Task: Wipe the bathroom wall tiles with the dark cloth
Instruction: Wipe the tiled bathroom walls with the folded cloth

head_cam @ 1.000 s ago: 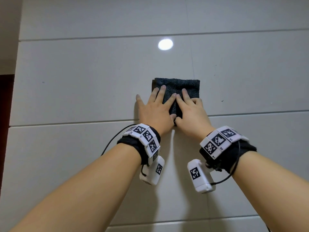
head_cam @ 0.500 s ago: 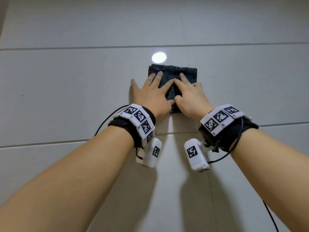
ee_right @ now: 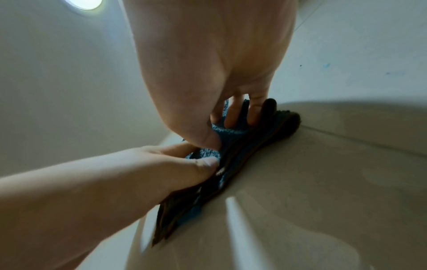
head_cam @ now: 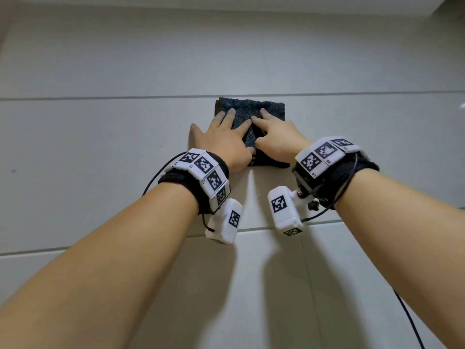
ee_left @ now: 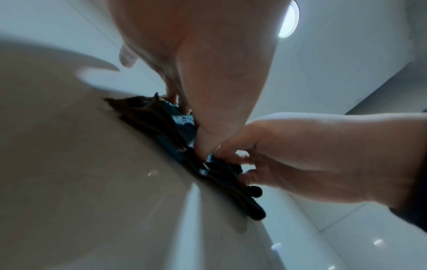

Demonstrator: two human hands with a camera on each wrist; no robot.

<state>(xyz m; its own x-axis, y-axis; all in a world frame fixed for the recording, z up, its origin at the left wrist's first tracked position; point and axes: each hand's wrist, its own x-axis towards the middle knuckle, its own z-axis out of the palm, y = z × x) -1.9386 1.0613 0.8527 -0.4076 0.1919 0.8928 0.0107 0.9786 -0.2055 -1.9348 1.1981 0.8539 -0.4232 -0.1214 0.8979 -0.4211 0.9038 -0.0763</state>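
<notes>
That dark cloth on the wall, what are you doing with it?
A person is wiping the wall tiles. Both hands press a folded dark cloth flat against the wall, the left hand on its left part and the right hand on its right part. The cloth's top edge sits just below a grout line.

place: bathroom | evidence: glossy pale wall tiles [head_cam: 100,59] with grout lines; round ceiling light [ee_left: 289,20]
</notes>
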